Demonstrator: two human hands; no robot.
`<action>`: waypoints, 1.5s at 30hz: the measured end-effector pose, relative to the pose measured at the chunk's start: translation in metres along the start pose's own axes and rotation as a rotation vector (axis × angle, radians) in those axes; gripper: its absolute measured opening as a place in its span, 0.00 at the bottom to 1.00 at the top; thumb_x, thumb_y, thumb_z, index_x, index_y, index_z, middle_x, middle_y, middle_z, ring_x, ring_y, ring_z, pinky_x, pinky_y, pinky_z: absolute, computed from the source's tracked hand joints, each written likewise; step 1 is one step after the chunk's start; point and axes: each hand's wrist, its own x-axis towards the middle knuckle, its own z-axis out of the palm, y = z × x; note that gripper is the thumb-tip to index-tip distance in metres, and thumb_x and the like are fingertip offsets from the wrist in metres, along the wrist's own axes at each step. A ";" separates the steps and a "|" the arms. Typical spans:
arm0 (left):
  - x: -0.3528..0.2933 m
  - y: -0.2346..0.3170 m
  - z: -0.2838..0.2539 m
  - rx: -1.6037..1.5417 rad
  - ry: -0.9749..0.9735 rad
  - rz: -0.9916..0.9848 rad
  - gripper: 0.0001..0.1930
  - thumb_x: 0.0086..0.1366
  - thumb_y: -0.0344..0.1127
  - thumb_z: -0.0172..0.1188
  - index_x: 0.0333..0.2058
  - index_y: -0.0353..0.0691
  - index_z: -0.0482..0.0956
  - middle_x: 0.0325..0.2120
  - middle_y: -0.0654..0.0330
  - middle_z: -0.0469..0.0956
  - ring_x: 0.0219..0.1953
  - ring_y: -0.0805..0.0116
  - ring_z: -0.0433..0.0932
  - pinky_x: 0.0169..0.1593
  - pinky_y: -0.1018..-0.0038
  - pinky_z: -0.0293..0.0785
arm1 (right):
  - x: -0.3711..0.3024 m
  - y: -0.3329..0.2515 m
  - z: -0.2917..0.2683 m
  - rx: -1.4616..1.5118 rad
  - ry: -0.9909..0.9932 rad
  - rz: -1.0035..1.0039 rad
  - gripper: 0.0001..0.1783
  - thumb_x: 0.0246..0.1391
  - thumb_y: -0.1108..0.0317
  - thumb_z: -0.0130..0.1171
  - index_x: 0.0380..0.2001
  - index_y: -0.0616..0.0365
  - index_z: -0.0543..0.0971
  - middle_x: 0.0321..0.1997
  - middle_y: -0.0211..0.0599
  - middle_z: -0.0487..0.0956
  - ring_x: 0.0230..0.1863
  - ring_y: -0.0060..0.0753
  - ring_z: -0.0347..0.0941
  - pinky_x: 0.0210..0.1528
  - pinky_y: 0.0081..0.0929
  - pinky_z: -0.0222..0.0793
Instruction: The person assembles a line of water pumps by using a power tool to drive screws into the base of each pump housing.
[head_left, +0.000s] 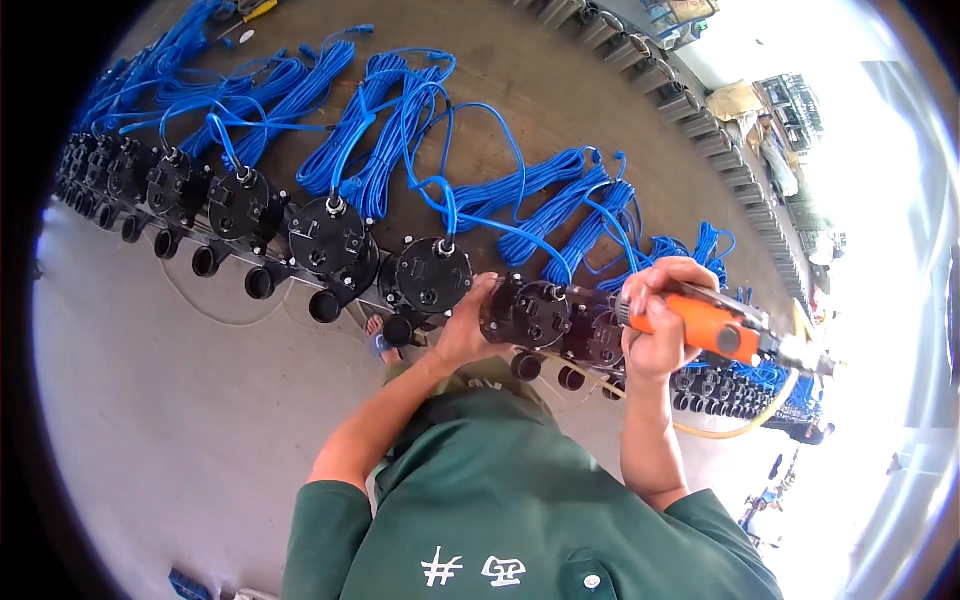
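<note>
Green shirt [480, 450] nearest us; along the table's [500, 85] near edge, stiff, probably heavy black housings [432, 277] want holding round the body. Our right hand [660, 315] grips an orange power tool [705, 328]; our left hand [466, 328] touches a housing, its fingers' closure unclear.

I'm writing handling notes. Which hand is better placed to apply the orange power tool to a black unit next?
Probably the right hand: it grips the orange power tool close to the row. The left hand shows no tool and sits beside a black unit.
</note>
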 end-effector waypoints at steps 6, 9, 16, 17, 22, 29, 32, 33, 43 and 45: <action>-0.011 -0.019 0.004 0.009 -0.076 -0.150 0.59 0.34 0.44 0.83 0.65 0.37 0.58 0.59 0.45 0.66 0.62 0.44 0.68 0.65 0.57 0.65 | -0.009 0.052 0.035 -0.093 -0.094 0.135 0.16 0.52 0.81 0.56 0.44 0.61 0.68 0.37 0.41 0.74 0.30 0.30 0.74 0.35 0.28 0.74; -0.016 -0.019 0.005 -0.007 -0.133 -0.250 0.58 0.34 0.41 0.83 0.65 0.37 0.59 0.59 0.49 0.67 0.59 0.50 0.71 0.59 0.62 0.70 | -0.012 0.067 0.032 -0.191 -0.083 0.183 0.15 0.47 0.80 0.51 0.41 0.60 0.69 0.37 0.42 0.72 0.28 0.29 0.69 0.36 0.33 0.73; -0.022 -0.022 0.002 -0.046 -0.168 -0.330 0.60 0.35 0.36 0.84 0.67 0.39 0.57 0.60 0.54 0.67 0.53 0.62 0.75 0.49 0.70 0.76 | -0.011 0.081 0.037 -0.137 -0.155 0.184 0.15 0.48 0.79 0.51 0.43 0.62 0.71 0.35 0.41 0.73 0.27 0.28 0.70 0.36 0.33 0.73; -0.022 -0.019 0.002 -0.058 -0.166 -0.347 0.60 0.35 0.36 0.84 0.67 0.39 0.56 0.60 0.53 0.68 0.53 0.62 0.75 0.50 0.70 0.76 | -0.009 0.079 0.038 -0.159 -0.159 0.178 0.16 0.48 0.79 0.51 0.43 0.63 0.71 0.35 0.41 0.73 0.27 0.28 0.70 0.36 0.33 0.73; -0.022 -0.020 0.010 -0.090 -0.089 -0.322 0.57 0.34 0.37 0.84 0.65 0.38 0.60 0.59 0.51 0.70 0.56 0.59 0.75 0.56 0.68 0.73 | -0.009 0.078 0.033 -0.157 -0.121 0.214 0.16 0.51 0.80 0.51 0.45 0.65 0.72 0.34 0.42 0.76 0.28 0.27 0.71 0.37 0.33 0.74; -0.011 -0.005 0.021 0.097 0.173 -0.040 0.53 0.31 0.38 0.83 0.60 0.38 0.65 0.58 0.47 0.72 0.60 0.45 0.74 0.62 0.60 0.72 | -0.006 0.082 0.019 -0.129 -0.143 0.175 0.12 0.47 0.81 0.59 0.38 0.64 0.78 0.33 0.33 0.80 0.35 0.22 0.77 0.39 0.22 0.75; -0.013 0.004 0.026 0.208 0.138 -0.168 0.55 0.33 0.40 0.82 0.62 0.37 0.62 0.57 0.45 0.73 0.57 0.48 0.77 0.59 0.61 0.75 | 0.000 0.062 0.021 0.005 -0.138 0.127 0.15 0.47 0.81 0.58 0.42 0.66 0.79 0.36 0.35 0.82 0.38 0.23 0.79 0.40 0.21 0.75; -0.011 0.006 0.028 0.263 0.135 -0.181 0.55 0.33 0.41 0.82 0.62 0.37 0.61 0.56 0.45 0.74 0.55 0.48 0.78 0.58 0.62 0.75 | 0.003 0.047 0.014 0.044 -0.161 0.056 0.16 0.47 0.81 0.58 0.43 0.65 0.78 0.34 0.34 0.81 0.37 0.24 0.79 0.40 0.22 0.75; -0.021 0.031 0.058 0.510 0.288 -0.340 0.38 0.39 0.35 0.80 0.50 0.33 0.71 0.39 0.51 0.84 0.42 0.60 0.85 0.49 0.67 0.79 | -0.031 -0.039 -0.131 0.253 -0.275 0.043 0.13 0.47 0.81 0.56 0.38 0.65 0.79 0.30 0.31 0.79 0.34 0.21 0.77 0.39 0.22 0.75; -0.029 0.036 0.069 0.567 0.419 -0.314 0.31 0.42 0.34 0.79 0.44 0.33 0.73 0.35 0.52 0.85 0.36 0.60 0.84 0.44 0.66 0.78 | -0.040 -0.030 -0.139 0.161 -0.298 0.016 0.12 0.45 0.81 0.56 0.36 0.65 0.80 0.29 0.31 0.80 0.34 0.19 0.76 0.39 0.22 0.75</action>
